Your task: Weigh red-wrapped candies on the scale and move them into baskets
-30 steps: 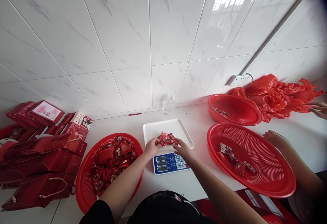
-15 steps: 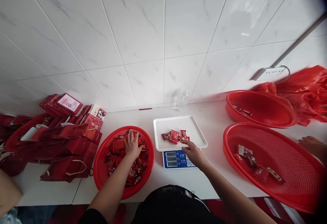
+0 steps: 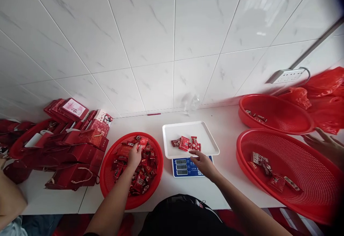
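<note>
My left hand (image 3: 134,156) is closed on a red candy packet (image 3: 143,142), pinched over the round red basket (image 3: 158,171). Many wrapped candies (image 3: 139,180) in red and dark wrappers lie heaped inside that basket. A white weighing tray (image 3: 206,141) carries several red wrapped candies (image 3: 184,143), bunched near its front left. Beneath the tray's front edge shows the scale's blue panel (image 3: 180,167) with its displays and keys. Over that panel hovers my right hand (image 3: 203,165), open and holding nothing, its fingertips close to the tray's near rim.
Red gift boxes (image 3: 77,153) with rope handles are stacked on the left. Two red baskets (image 3: 268,132) (image 3: 276,103) with a few packets stand right. A co-worker's hand (image 3: 324,144) touches the rear one; another person's arm (image 3: 10,200) shows at far left. Red plastic bags (image 3: 326,96) lie behind.
My left hand has lifted from the candy heap, gripping a red packet. My right hand stays near the tray. The co-worker's hand at right has moved back to the rear basket.
</note>
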The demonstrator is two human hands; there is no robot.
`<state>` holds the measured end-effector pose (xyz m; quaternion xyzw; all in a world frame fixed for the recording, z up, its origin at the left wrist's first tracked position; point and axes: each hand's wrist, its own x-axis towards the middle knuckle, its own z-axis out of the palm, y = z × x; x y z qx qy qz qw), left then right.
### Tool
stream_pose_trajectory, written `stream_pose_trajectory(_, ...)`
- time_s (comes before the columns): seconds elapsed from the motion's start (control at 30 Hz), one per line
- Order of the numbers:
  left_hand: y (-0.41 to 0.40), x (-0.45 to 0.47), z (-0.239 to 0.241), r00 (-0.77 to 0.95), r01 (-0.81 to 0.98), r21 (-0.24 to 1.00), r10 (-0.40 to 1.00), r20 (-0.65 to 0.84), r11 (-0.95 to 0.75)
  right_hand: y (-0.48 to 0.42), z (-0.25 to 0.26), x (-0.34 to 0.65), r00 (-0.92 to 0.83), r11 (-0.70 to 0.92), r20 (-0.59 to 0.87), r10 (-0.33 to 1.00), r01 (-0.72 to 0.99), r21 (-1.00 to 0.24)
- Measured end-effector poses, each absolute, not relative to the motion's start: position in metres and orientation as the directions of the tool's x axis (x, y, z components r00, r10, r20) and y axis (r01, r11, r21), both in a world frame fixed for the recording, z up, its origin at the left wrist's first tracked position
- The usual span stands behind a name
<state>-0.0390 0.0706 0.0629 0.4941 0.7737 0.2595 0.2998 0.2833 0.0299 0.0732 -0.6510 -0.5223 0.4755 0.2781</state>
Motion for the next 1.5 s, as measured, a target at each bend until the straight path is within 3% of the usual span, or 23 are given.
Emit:
stream_pose_trajectory(0.1,0.065,-0.025,0.081,-0.270,0.161,0.892,0.889,-0.371,0.421,0.030,0.072,0.280,-0.061,-0.326,-0.355,0.933,0.274,-0.905)
stream_pose_trajectory(0.2,0.053,0.003,0.098,0.068,-0.141,0.865,0.876,-0.478,0.482,0.029,0.080,0.268,-0.203,-0.386,-0.392,0.898,0.070,-0.920)
stream_pose_trajectory(0.27,0.044,0.027,0.103,0.245,-0.153,0.819,0.824,-0.510,0.553,0.028,0.085,0.258,-0.303,-0.417,-0.383,0.873,-0.052,-0.908)
stream_pose_trajectory(0.37,0.034,0.060,0.102,0.329,-0.110,0.771,0.755,-0.567,0.627,0.028,0.085,0.251,-0.352,-0.432,-0.361,0.864,-0.146,-0.890)
stream_pose_trajectory(0.53,0.046,0.093,0.096,0.223,-0.251,0.708,0.752,-0.621,0.660,0.034,0.073,0.275,-0.050,-0.472,-0.477,0.878,-0.259,-0.843)
stream_pose_trajectory(0.67,0.069,0.112,0.097,0.275,-0.334,0.705,0.781,-0.561,0.625,0.039,0.069,0.304,0.183,-0.460,-0.573,0.799,-0.429,-0.777)
stream_pose_trajectory(0.77,0.081,0.123,0.088,0.211,-0.197,0.816,0.836,-0.507,0.544,0.039,0.071,0.316,0.243,-0.437,-0.587,0.772,-0.468,-0.768)
stream_pose_trajectory(0.87,0.085,0.126,0.069,0.101,0.142,0.922,0.922,-0.374,0.359,0.036,0.071,0.320,0.237,-0.431,-0.565,0.791,-0.441,-0.788)
stream_pose_trajectory(1.0,0.082,0.125,0.051,0.218,0.469,0.879,0.953,-0.210,0.086,0.037,0.070,0.319,0.247,-0.442,-0.554,0.795,-0.391,-0.808)
stream_pose_trajectory(1.1,0.078,0.126,0.049,0.305,0.511,0.858,0.923,-0.236,0.050,0.047,0.070,0.314,0.214,-0.449,-0.548,0.809,-0.378,-0.810)
stream_pose_trajectory(1.3,0.072,0.107,0.055,0.175,0.460,0.877,0.954,-0.243,0.139,0.069,0.082,0.298,0.009,-0.465,-0.504,0.864,-0.373,-0.803)
stream_pose_trajectory(1.5,0.051,0.034,0.053,-0.041,0.543,0.835,0.996,-0.079,0.088,0.043,0.078,0.297,-0.099,-0.539,-0.532,0.841,-0.075,-0.839)
